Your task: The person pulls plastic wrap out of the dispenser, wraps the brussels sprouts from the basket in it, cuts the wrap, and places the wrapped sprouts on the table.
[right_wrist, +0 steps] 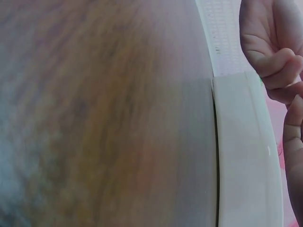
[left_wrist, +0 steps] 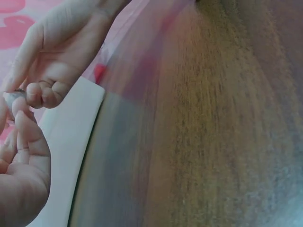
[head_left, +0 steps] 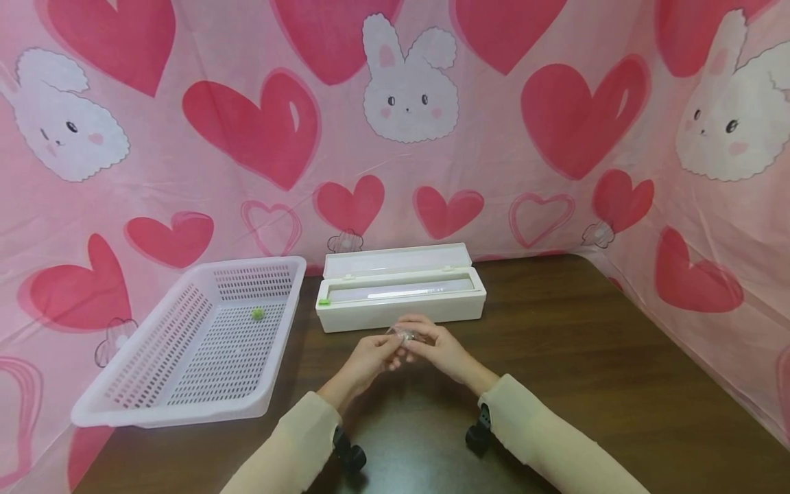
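Note:
Both hands meet in front of the white box, pinching a small bundle in clear plastic film (head_left: 407, 335) between them. My left hand (head_left: 365, 358) holds it from the left with thumb and fingertips. From the other side the fingers of my right hand (head_left: 446, 350) curl over it. In the left wrist view the bundle (left_wrist: 14, 97) looks like a greyish rounded lump, mostly covered by fingers; what is inside I cannot tell. The right wrist view shows the fingers of the left hand (right_wrist: 279, 71) and right hand (right_wrist: 294, 142) close together.
Just behind the hands stands a long white cling film dispenser (head_left: 404, 314), lid raised, with a green slider (head_left: 324, 302) at its left end. To the left, a white perforated basket (head_left: 265, 384) contains a small green item (head_left: 257, 313). Brown wooden table (head_left: 586, 370) surrounds them; a pink curtain hangs behind.

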### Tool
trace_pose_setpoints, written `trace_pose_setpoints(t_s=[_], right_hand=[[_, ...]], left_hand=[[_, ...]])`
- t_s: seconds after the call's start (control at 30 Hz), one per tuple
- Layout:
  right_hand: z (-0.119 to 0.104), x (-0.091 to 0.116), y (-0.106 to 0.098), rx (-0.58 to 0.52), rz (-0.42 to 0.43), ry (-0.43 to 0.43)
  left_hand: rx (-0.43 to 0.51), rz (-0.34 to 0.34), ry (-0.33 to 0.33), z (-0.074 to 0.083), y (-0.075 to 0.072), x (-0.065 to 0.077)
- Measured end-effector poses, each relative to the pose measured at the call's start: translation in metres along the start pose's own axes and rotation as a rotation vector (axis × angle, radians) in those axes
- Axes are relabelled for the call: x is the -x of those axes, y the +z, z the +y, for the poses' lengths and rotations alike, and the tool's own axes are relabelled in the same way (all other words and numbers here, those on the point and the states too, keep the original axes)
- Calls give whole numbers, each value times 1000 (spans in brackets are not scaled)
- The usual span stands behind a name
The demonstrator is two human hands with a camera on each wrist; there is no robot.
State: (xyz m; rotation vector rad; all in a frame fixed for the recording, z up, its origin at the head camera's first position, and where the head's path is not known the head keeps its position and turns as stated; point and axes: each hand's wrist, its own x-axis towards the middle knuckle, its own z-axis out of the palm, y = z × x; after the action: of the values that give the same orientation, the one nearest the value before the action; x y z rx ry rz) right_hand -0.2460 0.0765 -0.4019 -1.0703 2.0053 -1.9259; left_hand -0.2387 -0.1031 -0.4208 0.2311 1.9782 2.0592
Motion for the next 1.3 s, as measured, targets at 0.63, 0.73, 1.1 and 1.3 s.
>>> trace_pose_setpoints(t_s=[0.63,0.73,1.1,1.3], right_hand=[[25,-3,-4,-36,123,35],[25,-3,-4,-42,120,27],[15,-3,-2,-44,106,42],[19,-3,-3,-10,95,-18]], left_hand=[[54,-49,48,3,3,0],[8,-38,53,1,3,-1],[-98,-8,73,9,5,8],[-79,-26,77,23,11,14]])
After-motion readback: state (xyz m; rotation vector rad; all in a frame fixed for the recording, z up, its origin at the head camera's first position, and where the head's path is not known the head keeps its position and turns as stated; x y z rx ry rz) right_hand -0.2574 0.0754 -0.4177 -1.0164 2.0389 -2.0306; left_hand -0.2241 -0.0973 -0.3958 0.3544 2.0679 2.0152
